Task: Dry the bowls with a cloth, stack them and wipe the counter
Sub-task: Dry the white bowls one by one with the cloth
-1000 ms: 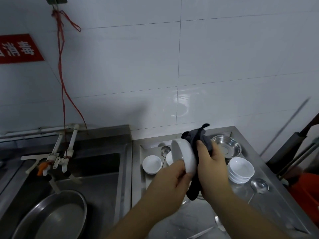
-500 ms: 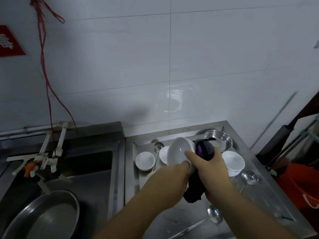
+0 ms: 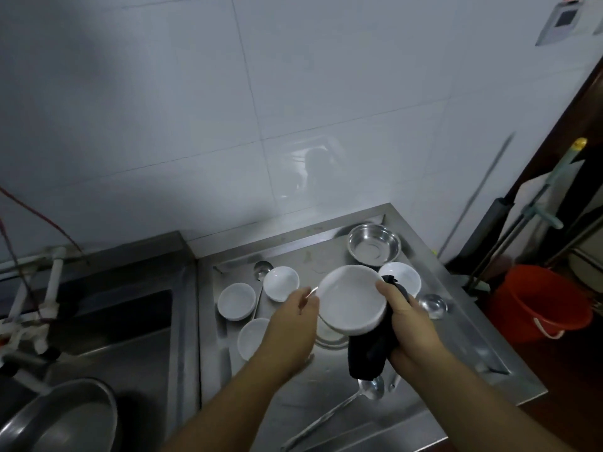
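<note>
I hold a white bowl [image 3: 350, 298] above the steel counter [image 3: 456, 340], its inside facing up toward me. My left hand [image 3: 293, 318] grips its left rim. My right hand [image 3: 408, 321] grips the right rim together with a dark cloth [image 3: 370, 352] that hangs down under the bowl. A stack of white bowls [image 3: 406, 277] stands just behind my right hand. Three single white bowls [image 3: 236, 301] [image 3: 281, 282] [image 3: 253, 337] sit on the counter to the left.
A steel bowl [image 3: 373, 244] stands at the back of the counter. Ladles [image 3: 432, 306] [image 3: 368, 388] lie on the right and front. A sink [image 3: 107, 337] with a large steel basin [image 3: 65, 415] is on the left. An orange bucket [image 3: 538, 301] stands on the floor at right.
The bowl has turned from on edge to lying open side up and has come lower over the counter. The cloth has slid from the bowl's back to beneath it. The camera tilted down.
</note>
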`<state>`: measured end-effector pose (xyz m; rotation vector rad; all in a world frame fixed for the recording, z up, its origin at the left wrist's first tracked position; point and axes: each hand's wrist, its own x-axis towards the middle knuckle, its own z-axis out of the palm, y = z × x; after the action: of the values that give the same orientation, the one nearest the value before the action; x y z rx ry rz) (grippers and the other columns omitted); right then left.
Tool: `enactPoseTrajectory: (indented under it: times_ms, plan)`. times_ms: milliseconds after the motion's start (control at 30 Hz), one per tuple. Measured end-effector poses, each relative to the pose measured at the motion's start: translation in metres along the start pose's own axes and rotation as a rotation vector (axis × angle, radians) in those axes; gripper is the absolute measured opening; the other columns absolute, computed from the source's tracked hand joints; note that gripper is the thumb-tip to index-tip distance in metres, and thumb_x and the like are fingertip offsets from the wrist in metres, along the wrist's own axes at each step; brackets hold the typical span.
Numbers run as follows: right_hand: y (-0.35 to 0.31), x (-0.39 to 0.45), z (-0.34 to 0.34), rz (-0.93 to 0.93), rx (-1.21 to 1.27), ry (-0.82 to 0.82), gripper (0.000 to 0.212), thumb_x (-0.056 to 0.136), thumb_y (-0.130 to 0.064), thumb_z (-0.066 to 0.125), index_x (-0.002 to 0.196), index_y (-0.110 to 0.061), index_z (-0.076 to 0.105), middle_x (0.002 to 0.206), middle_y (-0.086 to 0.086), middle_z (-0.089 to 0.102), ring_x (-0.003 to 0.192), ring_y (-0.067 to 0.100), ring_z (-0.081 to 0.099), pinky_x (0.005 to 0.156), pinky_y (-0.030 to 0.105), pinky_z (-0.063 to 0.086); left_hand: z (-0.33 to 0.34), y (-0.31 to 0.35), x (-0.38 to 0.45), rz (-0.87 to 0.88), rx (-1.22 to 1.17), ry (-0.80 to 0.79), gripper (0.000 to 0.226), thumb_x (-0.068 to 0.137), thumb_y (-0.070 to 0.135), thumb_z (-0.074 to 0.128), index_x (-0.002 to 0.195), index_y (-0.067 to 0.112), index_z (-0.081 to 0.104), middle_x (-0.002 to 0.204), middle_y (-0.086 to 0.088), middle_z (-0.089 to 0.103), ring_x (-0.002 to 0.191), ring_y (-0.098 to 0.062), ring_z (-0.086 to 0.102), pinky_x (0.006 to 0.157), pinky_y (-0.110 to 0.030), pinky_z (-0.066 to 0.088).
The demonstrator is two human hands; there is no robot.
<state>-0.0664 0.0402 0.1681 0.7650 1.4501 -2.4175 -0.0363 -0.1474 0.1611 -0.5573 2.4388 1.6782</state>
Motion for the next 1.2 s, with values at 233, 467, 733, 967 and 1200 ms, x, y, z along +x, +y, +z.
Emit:
enactPoseTrajectory:
  times_ms: [233, 467, 733, 967, 1200]
  plan:
    - [-0.027, 0.048, -0.081, 0.036, -0.238, -0.034, 0.028, 0.091, -0.017, 0.079, 0.118, -0.015, 0.072, 0.106, 0.014, 0.079, 0.097, 0.034, 0.077, 0.080, 0.049, 0.065, 0.074, 0.002, 0.020, -0.300, -0.516, -0.144, 0.019, 0.106, 0.013, 0.057, 0.108, 0.013, 0.076, 0.099, -0.014, 0.081, 0.094, -0.030, 0.080, 0.075, -0.034, 0.065]
    - [-0.047, 0.102, -0.171, 0.008, -0.674, 0.104, 0.038, 0.078, -0.018, 0.090, 0.105, -0.033, 0.068, 0.096, 0.006, 0.075, 0.087, 0.034, 0.074, 0.080, 0.059, 0.063, 0.165, 0.005, 0.037, -0.411, -0.430, -0.207, 0.018, 0.104, 0.014, 0.062, 0.117, 0.011, 0.075, 0.104, -0.008, 0.082, 0.097, -0.024, 0.080, 0.081, -0.033, 0.064]
    - [-0.036, 0.153, -0.257, 0.132, -0.779, 0.175, 0.045, 0.080, -0.028, 0.086, 0.118, -0.031, 0.062, 0.100, -0.004, 0.070, 0.088, 0.021, 0.068, 0.073, 0.041, 0.058, 0.266, -0.027, 0.051, -0.574, -0.380, -0.176, 0.019, 0.102, 0.016, 0.065, 0.116, 0.016, 0.078, 0.110, -0.009, 0.080, 0.105, -0.030, 0.076, 0.095, -0.049, 0.063]
    - [-0.013, 0.175, -0.293, 0.188, -0.951, 0.230, 0.036, 0.078, -0.020, 0.079, 0.105, -0.034, 0.059, 0.091, -0.004, 0.066, 0.083, 0.021, 0.063, 0.074, 0.040, 0.054, 0.318, -0.076, 0.061, -0.748, -0.342, -0.117, 0.021, 0.102, 0.012, 0.065, 0.121, 0.007, 0.070, 0.117, -0.017, 0.075, 0.108, -0.032, 0.074, 0.096, -0.049, 0.062]
    - [-0.002, 0.195, -0.300, 0.184, -1.073, 0.232, 0.025, 0.080, -0.019, 0.068, 0.099, -0.032, 0.059, 0.082, 0.002, 0.066, 0.074, 0.026, 0.064, 0.065, 0.037, 0.053, 0.347, -0.096, 0.076, -0.780, -0.259, -0.065, 0.024, 0.102, 0.010, 0.063, 0.124, 0.005, 0.070, 0.116, -0.018, 0.074, 0.105, -0.033, 0.073, 0.090, -0.045, 0.065]
